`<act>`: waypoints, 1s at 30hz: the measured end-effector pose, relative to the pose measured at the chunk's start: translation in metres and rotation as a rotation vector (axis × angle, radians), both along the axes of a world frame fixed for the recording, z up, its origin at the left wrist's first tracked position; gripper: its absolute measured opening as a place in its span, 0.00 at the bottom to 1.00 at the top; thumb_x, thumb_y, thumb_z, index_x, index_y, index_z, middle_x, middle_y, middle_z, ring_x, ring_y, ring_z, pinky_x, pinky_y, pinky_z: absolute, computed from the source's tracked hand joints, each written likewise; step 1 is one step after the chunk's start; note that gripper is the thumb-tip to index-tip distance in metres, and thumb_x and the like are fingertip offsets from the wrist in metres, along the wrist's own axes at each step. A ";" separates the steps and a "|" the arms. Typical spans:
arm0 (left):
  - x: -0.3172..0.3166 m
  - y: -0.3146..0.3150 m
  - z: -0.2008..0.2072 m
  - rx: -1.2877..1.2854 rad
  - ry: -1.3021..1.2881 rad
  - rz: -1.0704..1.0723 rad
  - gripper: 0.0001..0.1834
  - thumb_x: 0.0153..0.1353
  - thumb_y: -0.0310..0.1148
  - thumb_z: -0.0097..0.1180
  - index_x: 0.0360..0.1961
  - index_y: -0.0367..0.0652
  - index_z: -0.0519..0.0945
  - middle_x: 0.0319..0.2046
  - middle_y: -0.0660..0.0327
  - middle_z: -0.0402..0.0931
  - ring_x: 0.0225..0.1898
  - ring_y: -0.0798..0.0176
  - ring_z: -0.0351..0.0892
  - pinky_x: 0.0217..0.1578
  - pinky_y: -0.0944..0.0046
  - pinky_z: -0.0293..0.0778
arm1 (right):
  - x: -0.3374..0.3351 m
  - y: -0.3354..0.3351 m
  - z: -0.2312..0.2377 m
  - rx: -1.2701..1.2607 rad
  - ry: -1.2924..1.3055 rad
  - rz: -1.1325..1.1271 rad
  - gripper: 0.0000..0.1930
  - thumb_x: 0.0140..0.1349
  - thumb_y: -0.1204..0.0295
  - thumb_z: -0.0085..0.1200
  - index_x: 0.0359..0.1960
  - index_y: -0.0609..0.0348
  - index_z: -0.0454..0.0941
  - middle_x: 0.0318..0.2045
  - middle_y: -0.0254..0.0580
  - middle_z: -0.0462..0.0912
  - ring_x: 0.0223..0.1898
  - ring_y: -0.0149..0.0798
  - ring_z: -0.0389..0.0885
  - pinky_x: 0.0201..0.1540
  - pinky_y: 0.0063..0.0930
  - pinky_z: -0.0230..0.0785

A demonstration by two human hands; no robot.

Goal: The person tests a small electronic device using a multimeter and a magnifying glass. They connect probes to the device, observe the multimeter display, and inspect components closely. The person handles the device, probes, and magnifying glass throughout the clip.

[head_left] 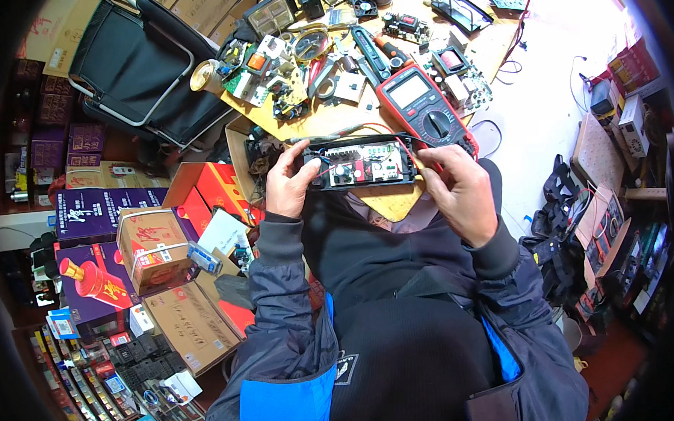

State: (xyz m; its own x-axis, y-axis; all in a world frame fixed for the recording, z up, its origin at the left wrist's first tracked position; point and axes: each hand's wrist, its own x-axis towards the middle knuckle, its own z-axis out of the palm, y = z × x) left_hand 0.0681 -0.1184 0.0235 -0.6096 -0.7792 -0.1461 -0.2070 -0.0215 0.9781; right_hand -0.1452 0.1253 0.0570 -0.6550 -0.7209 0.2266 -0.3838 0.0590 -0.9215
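Note:
A black open case (pixel 361 184) with a circuit board (pixel 365 164) inside sits over the near edge of the table, above my lap. My left hand (pixel 291 182) is closed on the case's left end, its thumb over the rim. At the right end, my right hand (pixel 460 190) is closed with thumb and forefinger together; what they pinch is hidden. Just beyond lies a red multimeter (pixel 420 105) with a round dial. A red wire (pixel 378 124) runs from near the meter toward my right fingers.
Salvaged circuit boards (pixel 267 70), a small fan (pixel 362 6) and tools crowd the wooden table (pixel 389 204). A black folding chair (pixel 139 69) stands at the far left. Cardboard boxes (pixel 184 322) are piled along my left, and black straps (pixel 556 238) lie at right.

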 end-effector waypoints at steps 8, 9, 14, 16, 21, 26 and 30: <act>0.022 -0.008 0.000 -0.234 0.032 0.114 0.20 0.69 0.33 0.70 0.58 0.33 0.85 0.52 0.59 0.82 0.54 0.64 0.83 0.58 0.64 0.77 | -0.007 0.048 -0.005 -0.002 -0.135 -0.210 0.13 0.66 0.83 0.65 0.51 0.65 0.86 0.43 0.38 0.83 0.31 0.24 0.77 0.35 0.20 0.71; 0.028 -0.008 -0.001 -0.250 0.050 0.147 0.18 0.71 0.32 0.68 0.56 0.32 0.85 0.51 0.59 0.82 0.53 0.65 0.82 0.56 0.64 0.78 | -0.012 0.053 -0.006 0.023 -0.057 -0.229 0.16 0.65 0.83 0.66 0.54 0.64 0.85 0.44 0.38 0.82 0.32 0.24 0.77 0.36 0.20 0.71; 0.059 -0.008 -0.027 -0.054 0.046 0.357 0.14 0.78 0.38 0.61 0.38 0.38 0.87 0.32 0.64 0.84 0.34 0.72 0.79 0.36 0.69 0.74 | -0.024 0.054 -0.022 0.174 0.077 -0.259 0.36 0.58 0.74 0.76 0.70 0.63 0.74 0.54 0.43 0.80 0.43 0.31 0.81 0.41 0.24 0.74; 0.064 -0.006 -0.054 -0.095 0.031 0.386 0.18 0.78 0.38 0.61 0.30 0.38 0.84 0.25 0.67 0.81 0.27 0.75 0.75 0.31 0.70 0.70 | -0.022 0.046 -0.029 0.157 0.046 -0.198 0.41 0.57 0.72 0.77 0.73 0.63 0.71 0.55 0.44 0.80 0.44 0.34 0.82 0.43 0.27 0.76; 0.064 0.011 -0.125 -0.023 -0.127 0.327 0.15 0.74 0.31 0.62 0.28 0.38 0.83 0.24 0.67 0.80 0.26 0.75 0.74 0.29 0.67 0.69 | -0.023 0.031 -0.032 0.212 0.094 -0.163 0.43 0.56 0.72 0.77 0.74 0.61 0.70 0.57 0.47 0.80 0.46 0.37 0.83 0.46 0.31 0.78; 0.055 0.020 -0.152 -0.424 -0.202 0.291 0.10 0.66 0.26 0.64 0.28 0.32 0.80 0.24 0.55 0.76 0.26 0.59 0.76 0.31 0.59 0.71 | -0.027 0.021 -0.029 0.155 0.035 -0.155 0.43 0.56 0.73 0.76 0.74 0.60 0.70 0.59 0.48 0.80 0.47 0.39 0.85 0.49 0.31 0.79; 0.048 0.020 -0.148 -0.522 -0.312 0.282 0.10 0.64 0.26 0.67 0.27 0.33 0.80 0.24 0.53 0.76 0.26 0.54 0.77 0.31 0.58 0.72 | -0.030 0.020 -0.026 0.199 0.235 -0.129 0.46 0.53 0.70 0.77 0.75 0.65 0.67 0.64 0.57 0.77 0.60 0.50 0.82 0.63 0.39 0.76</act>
State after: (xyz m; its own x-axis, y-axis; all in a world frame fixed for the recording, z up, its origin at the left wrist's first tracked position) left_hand 0.1159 -0.0979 -0.1246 -0.3628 -0.9186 0.1566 -0.5371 0.3435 0.7704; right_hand -0.1747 0.1453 0.0306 -0.6903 -0.6807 0.2453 -0.5619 0.2907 -0.7744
